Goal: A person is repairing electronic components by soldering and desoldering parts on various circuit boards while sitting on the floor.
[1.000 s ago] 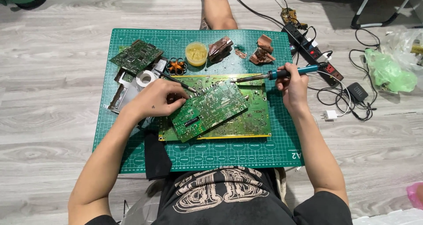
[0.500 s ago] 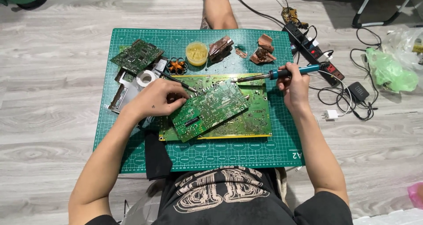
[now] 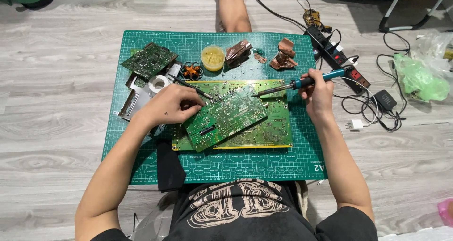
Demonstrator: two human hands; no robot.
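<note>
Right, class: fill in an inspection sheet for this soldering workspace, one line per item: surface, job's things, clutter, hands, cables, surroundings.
Surface: green cutting mat on a grey wood-look floor.
Job's things: small circuit board lying tilted on a larger board; soldering iron, tip over the small board.
Clutter: spare board, yellow pot, tape roll, copper scraps.
Hands: left hand holds tweezers at the small board's edge; right hand grips the soldering iron.
Cables: power strip with tangled leads, right of the mat.
Surroundings: green plastic bag, far right.
</note>
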